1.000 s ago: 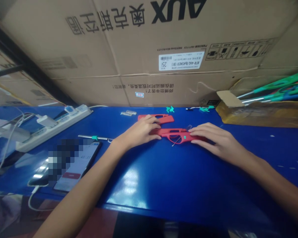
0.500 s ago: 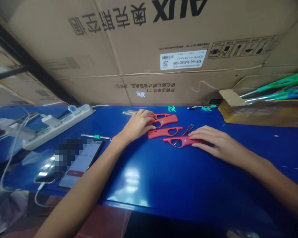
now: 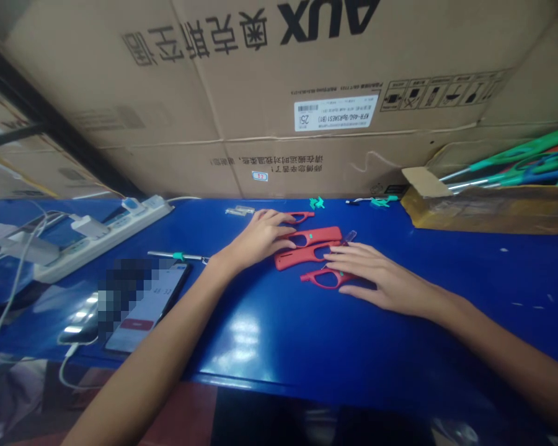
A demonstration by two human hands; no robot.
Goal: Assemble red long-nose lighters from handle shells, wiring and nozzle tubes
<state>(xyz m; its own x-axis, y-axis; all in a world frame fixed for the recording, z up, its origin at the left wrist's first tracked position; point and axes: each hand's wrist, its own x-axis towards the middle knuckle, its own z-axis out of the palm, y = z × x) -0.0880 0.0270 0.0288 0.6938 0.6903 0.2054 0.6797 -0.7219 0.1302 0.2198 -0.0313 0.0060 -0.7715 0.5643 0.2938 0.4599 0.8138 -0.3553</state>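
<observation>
Several red plastic lighter handle shells lie in a slanting row on the blue table. My left hand (image 3: 263, 238) is spread over the left ends of the upper ones, its fingers resting on the far shell (image 3: 303, 217) and the middle shell (image 3: 325, 235). Just below these is another shell (image 3: 292, 256). My right hand (image 3: 384, 275) lies with stretched fingers over the nearest shell (image 3: 320, 279), covering its right end; the fingertips reach the shell above. A small screwdriver (image 3: 350, 237) with a clear handle sticks out behind my right fingers, its shaft mostly hidden.
A carton (image 3: 469, 204) of green, blue and red lighters stands at right. Green clips (image 3: 316, 202) and clear plastic pieces (image 3: 240, 210) lie along the back, before a large cardboard box (image 3: 260, 124). At left are a metal rod (image 3: 160, 253), a phone (image 3: 153, 303) and a power strip (image 3: 134, 220).
My right hand has shifted left, its fingers now laid further over the shells. The middle shells have slid right and closer to the nearest one. The view has turned slightly.
</observation>
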